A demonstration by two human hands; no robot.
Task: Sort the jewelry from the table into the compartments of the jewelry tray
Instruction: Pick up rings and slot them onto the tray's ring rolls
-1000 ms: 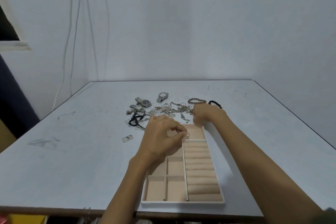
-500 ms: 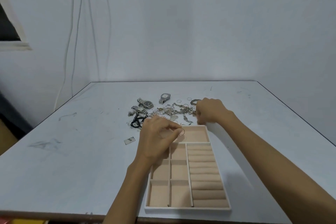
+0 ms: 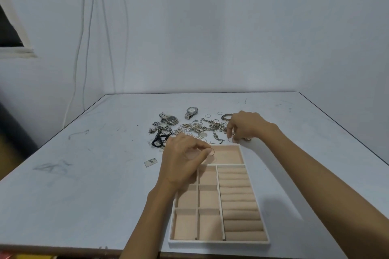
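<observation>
Barely altered from half a second back: on the desk (image 3: 84, 174), jewelry tray (image 3: 219, 245) unmoved; left hand (image 3: 185, 160) above the same far compartment; right hand (image 3: 246, 126) with fingertips lower, nearer the surface.

Risks, as judged. Tangled jewelry pile (image 3: 200, 129) just beyond the tray: could drag chains along with any piece lifted from its edge. Row of padded rolls (image 3: 237, 195) on the tray's right: could be missed, with the thin ring (image 3: 212, 152) dropped loose into the wide far compartment or bounced over the low rim. Flat on the desk, small ring (image 3: 229, 139): could slip from a shallow pinch.

Grip, left: closed to a thumb-and-forefinger pinch on the thin ring, above the far compartment. Grip, right: fingers curled down, tips at the small ring just outside the tray's far right corner; cannot tell whether pinched or merely touched.
</observation>
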